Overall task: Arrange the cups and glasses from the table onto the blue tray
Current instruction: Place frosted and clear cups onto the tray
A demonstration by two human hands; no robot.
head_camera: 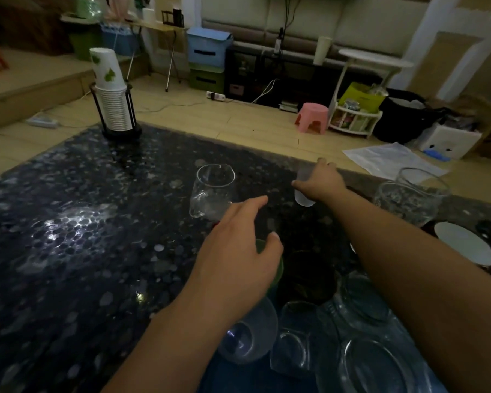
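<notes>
Dark tabletop [68, 251] holds a blue tray [238, 375] at its near edge, with glasses on it. Past the tray, the left hand [236, 259] hovers, fingers spread. The right hand [321, 180] wraps its grip round a small frosted cup [304, 198], standing upright, mouth up. Lift it straight, keeping it level.

Right hand [322, 180] outstretched, fingers curled, seemingly gripping; left hand [238, 245] hovering, fingers relaxed, spread.

Dim rm: tan tile floor [238, 120], pink stool [312, 116], beige sofa [309, 22].
</notes>
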